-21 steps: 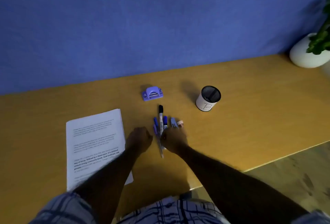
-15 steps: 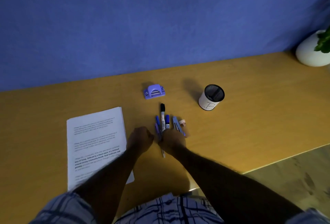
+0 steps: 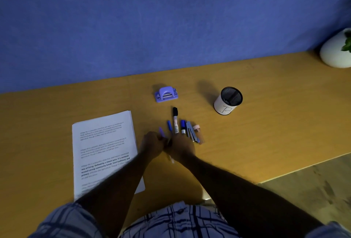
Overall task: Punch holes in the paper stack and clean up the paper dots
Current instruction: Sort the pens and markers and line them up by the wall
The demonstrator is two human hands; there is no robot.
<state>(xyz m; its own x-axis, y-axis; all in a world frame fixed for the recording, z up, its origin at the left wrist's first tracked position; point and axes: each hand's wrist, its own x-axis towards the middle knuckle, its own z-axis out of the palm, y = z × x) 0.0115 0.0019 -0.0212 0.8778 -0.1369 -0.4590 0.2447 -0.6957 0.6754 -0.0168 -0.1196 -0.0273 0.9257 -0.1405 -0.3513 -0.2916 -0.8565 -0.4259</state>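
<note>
The paper stack [image 3: 103,150] lies flat just left of the left hand [image 3: 152,145], its long axis running away from the person and tilted slightly. The hole punch [image 3: 166,94] sits well beyond both hands, its long side across the desk [image 3: 266,123]. The left hand is curled around a purple pen [image 3: 161,131]; the right hand [image 3: 182,148] covers the pens [image 3: 175,121], its grasp unclear.

On the orange wooden desk [image 3: 266,123], the white printed paper stack [image 3: 103,150] lies left of a row of pens and markers [image 3: 180,126]. The small purple hole punch [image 3: 166,94] sits behind the row; the black mesh pen cup [image 3: 228,101] stands right of the punch. Both hands rest between stack and row.
</note>
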